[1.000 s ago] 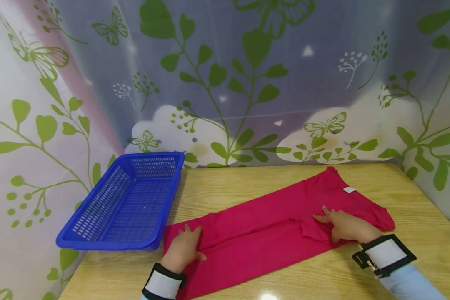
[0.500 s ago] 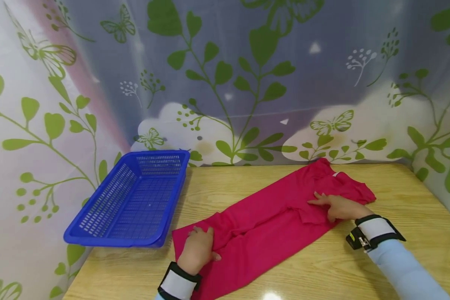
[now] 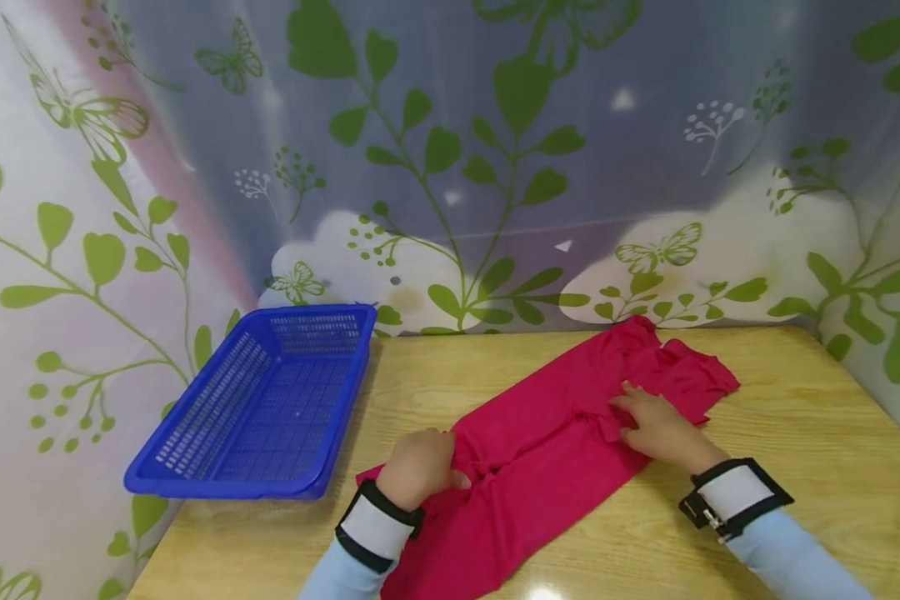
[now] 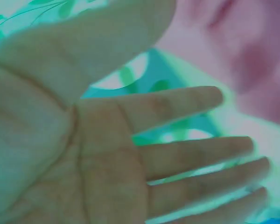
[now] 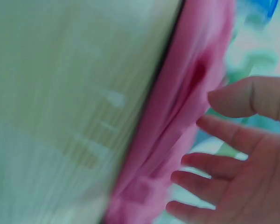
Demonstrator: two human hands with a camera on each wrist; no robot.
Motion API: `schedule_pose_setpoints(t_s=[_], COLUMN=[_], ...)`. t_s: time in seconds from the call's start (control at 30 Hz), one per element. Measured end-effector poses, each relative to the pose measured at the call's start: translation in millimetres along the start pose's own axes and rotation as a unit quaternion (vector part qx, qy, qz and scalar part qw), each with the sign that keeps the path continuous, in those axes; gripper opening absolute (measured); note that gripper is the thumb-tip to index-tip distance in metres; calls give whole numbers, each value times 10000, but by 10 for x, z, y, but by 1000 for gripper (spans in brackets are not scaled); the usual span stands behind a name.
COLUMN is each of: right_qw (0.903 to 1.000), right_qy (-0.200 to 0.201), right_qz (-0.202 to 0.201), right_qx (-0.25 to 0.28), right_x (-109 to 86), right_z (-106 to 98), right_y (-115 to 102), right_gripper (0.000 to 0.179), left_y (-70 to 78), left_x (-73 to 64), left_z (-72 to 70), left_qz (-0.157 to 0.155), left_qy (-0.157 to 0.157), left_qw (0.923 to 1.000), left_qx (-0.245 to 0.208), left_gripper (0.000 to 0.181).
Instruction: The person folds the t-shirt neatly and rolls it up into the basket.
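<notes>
A pair of crimson trousers (image 3: 547, 467) lies slantwise on the wooden table, legs toward the near left and waist toward the back right. Wrinkles run across the legs, and the waist end is rumpled. My left hand (image 3: 417, 468) is over the leg end; its fingers look straight and spread in the left wrist view, with nothing between them. Just below the waist, my right hand (image 3: 660, 429) has its fingertips at the fabric. The right wrist view shows those fingers (image 5: 214, 163) spread and loosely bent beside the pink-looking cloth (image 5: 177, 126).
A blue plastic basket (image 3: 322, 417) with slotted walls stands left of the trousers, with nothing seen inside. Behind the table (image 3: 817, 433) hangs a curtain (image 3: 450, 167) printed with leaves and butterflies, which also borders the left and right sides.
The left hand has moved right and up off the leg ends. The right hand has shifted slightly left. The trousers have bunched, their waist end drawn left and its white tag mostly covered.
</notes>
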State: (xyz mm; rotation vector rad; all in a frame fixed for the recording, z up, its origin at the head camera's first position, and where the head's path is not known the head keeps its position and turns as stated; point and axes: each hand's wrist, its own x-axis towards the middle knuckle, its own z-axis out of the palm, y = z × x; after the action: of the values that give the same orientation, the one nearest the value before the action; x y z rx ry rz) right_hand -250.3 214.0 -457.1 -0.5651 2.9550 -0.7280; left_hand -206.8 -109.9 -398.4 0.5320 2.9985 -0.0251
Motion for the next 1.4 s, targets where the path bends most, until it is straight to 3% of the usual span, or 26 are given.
schedule_pose_setpoints(t_s=[0.13, 0.27, 0.37, 0.47, 0.57, 0.67, 0.83, 1.0, 1.13, 1.27, 1.4], right_qw=[9971, 9974, 9987, 9903, 9770, 9746, 9759, 9723, 9718, 9762, 9854], right_qy=[371, -19, -178, -5, 71, -40, -275, -672, -849, -1017, -874], right_qz=[-455, -572, 13, 906, 1541, 1785, 2027, 2181, 2132, 1871, 1461], right_qx=[-480, -443, -487, -1051, -1474, -1353, -762, -496, -534, -417, 78], right_x=[-163, -245, -241, -190, -131, -95, -61, -86, -79, -104, -90], right_z=[198, 491, 687, 778, 771, 715, 573, 428, 378, 301, 63], right_y=[-607, -1147, -1370, -1417, -1354, -1241, -997, -863, -857, -803, -639], right_gripper=[46, 57, 68, 83, 102, 120, 132, 129, 127, 122, 92], left_y=[148, 378, 548, 643, 657, 646, 680, 726, 694, 605, 475], left_x=[378, 856, 1131, 1274, 1305, 1293, 1325, 1353, 1337, 1275, 1084], left_z=[-255, -323, -252, -137, -13, 117, 192, 192, 204, 202, 99], left_qz=[613, 1119, 1322, 1298, 1102, 1030, 1203, 1364, 1460, 1596, 1779], left_qy=[91, -56, -255, -527, -910, -1138, -981, -759, -585, -666, -817], left_qw=[9980, 9935, 9903, 9889, 9878, 9854, 9823, 9792, 9779, 9815, 9803], left_qx=[97, 218, 330, 490, 620, 732, 1046, 1297, 1375, 823, 278], left_gripper=[40, 42, 44, 46, 54, 60, 66, 77, 69, 56, 53])
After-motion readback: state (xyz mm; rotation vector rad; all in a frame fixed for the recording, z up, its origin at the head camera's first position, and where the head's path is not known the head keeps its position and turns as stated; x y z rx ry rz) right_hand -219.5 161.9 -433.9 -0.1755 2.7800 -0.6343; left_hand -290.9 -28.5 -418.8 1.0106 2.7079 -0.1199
